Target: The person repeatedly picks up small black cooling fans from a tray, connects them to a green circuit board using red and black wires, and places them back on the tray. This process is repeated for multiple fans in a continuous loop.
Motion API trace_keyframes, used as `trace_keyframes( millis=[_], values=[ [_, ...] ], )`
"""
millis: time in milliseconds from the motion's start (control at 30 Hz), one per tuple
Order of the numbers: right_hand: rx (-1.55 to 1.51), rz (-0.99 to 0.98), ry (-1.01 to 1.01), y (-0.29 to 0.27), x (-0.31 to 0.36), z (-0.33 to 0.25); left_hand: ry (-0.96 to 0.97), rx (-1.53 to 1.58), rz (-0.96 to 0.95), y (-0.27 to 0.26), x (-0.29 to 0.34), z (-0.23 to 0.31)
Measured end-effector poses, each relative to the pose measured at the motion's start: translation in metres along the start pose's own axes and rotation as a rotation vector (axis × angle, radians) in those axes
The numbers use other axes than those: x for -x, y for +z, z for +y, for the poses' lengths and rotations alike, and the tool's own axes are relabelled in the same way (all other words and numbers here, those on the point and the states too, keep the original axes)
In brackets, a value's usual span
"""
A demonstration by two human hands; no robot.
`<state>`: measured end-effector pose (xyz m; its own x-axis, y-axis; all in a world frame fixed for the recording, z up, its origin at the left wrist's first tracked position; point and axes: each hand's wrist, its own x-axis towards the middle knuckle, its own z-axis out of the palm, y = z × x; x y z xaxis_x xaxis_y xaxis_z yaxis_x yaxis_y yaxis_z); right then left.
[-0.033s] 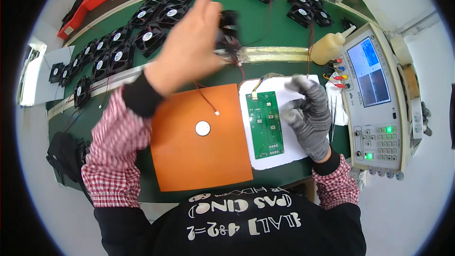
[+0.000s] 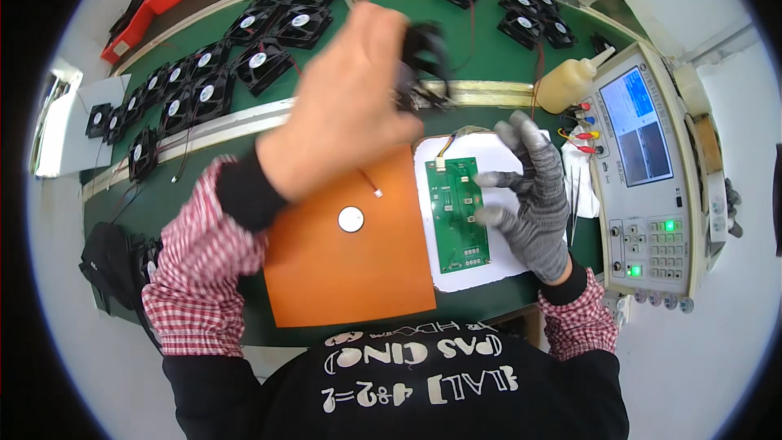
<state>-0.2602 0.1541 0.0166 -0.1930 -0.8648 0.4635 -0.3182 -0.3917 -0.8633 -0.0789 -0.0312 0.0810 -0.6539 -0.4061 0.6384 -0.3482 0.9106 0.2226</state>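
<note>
My bare left hand (image 2: 338, 102), blurred by motion, is closed on a black square cooling fan (image 2: 425, 61) above the far side of an orange mat (image 2: 350, 281). A thin lead with a small white plug (image 2: 377, 193) hangs over that mat, beside a round white disc (image 2: 350, 219). My right hand (image 2: 533, 204) wears a grey fingerless-tipped knit glove and holds nothing. Its fingers are apart, with the thumb and index tips over the right edge of a green circuit board (image 2: 459, 232). That board lies on a white pad (image 2: 503, 265), and colored wires leave its top connector.
Rows of black fans (image 2: 208, 94) cover the far left; more fans (image 2: 521, 26) stand far right. A metal rail (image 2: 489, 94) crosses the green table. At right are a bottle (image 2: 564, 85), a test instrument (image 2: 643, 171) with clip leads, and tweezers (image 2: 575, 195) on white cloth.
My left hand has shifted right with the fan. My right hand's fingers have spread wider, and the thumb and index tips have moved left over the board's edge.
</note>
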Motion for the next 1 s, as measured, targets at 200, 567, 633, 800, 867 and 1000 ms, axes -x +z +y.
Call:
trace_keyframes(
  millis=[200, 567, 633, 800, 867, 1000],
  values=[
    [-0.006, -0.430, 0.027, 0.008, 0.015, -0.036, 0.166, 0.079, 0.248, -0.088, 0.033, 0.065],
    [0.030, -0.159, 0.334, -0.013, 0.002, 0.003, -0.924, 0.790, 0.038, -0.098, 0.107, -0.005],
    [0.109, -0.164, 0.208, -0.007, 0.003, 0.018, -1.010, 0.949, -0.214, -0.075, 0.124, 0.026],
    [0.277, -0.233, 0.152, -0.003, 0.004, 0.022, -0.295, 0.197, -0.324, -0.051, 0.131, 0.036],
    [0.301, -0.248, 0.108, -0.005, 0.004, 0.026, -0.198, 0.179, -0.438, -0.058, 0.123, 0.037],
    [0.234, -0.297, 0.183, -0.006, 0.000, 0.025, -0.149, 0.154, -0.567, -0.054, 0.126, 0.039]
  ],
)
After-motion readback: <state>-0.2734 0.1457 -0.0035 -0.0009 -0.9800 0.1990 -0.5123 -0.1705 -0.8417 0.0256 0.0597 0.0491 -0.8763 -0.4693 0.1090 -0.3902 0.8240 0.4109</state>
